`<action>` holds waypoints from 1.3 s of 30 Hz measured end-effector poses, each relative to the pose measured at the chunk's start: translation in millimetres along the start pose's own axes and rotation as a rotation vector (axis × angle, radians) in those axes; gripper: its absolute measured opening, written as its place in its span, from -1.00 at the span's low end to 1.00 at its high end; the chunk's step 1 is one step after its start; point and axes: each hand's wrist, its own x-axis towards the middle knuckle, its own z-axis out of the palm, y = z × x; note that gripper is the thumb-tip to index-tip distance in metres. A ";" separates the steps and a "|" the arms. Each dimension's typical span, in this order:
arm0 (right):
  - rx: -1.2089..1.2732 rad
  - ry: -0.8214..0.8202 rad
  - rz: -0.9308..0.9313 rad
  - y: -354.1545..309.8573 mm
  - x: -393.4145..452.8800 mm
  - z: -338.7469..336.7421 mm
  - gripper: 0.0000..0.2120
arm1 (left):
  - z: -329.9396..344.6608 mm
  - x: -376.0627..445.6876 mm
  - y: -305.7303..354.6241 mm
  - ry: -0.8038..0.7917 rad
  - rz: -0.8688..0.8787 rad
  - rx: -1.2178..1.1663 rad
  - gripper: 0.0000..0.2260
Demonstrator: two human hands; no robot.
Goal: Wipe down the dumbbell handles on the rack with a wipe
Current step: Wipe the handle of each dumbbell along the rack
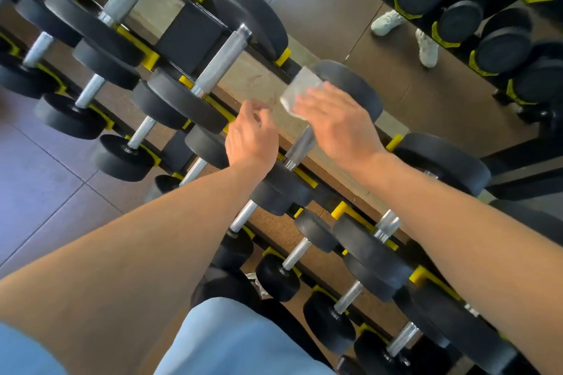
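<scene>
dumbbell handle (pixel 300 146), a knurled steel bar, lies on the rack (pixel 195 36) directly under and between the two hands, its far end hidden beneath the right hand (pixel 335 122) and its near end meeting a black weight head just below the left hand (pixel 251 137). the wipe (pixel 300 93), a pale crumpled sheet, sits under the fingers of the right hand, which lie nearly straight over it above the far part of the handle; whether the wipe touches the bar i cannot tell. the left hand hovers just beside the right, fingers loosely curled and holding nothing. the hands are apart, with the handle showing in the gap. more dumbbells fill the rack rows beyond and to both sides of the hands. a mirror (pixel 350 33) past the right hand reflects white shoes.
</scene>
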 end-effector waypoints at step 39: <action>0.210 -0.486 0.282 -52.6 0.6 6.4 -0.74 | -1.5 -1.5 6.3 -0.028 -0.057 0.002 -0.79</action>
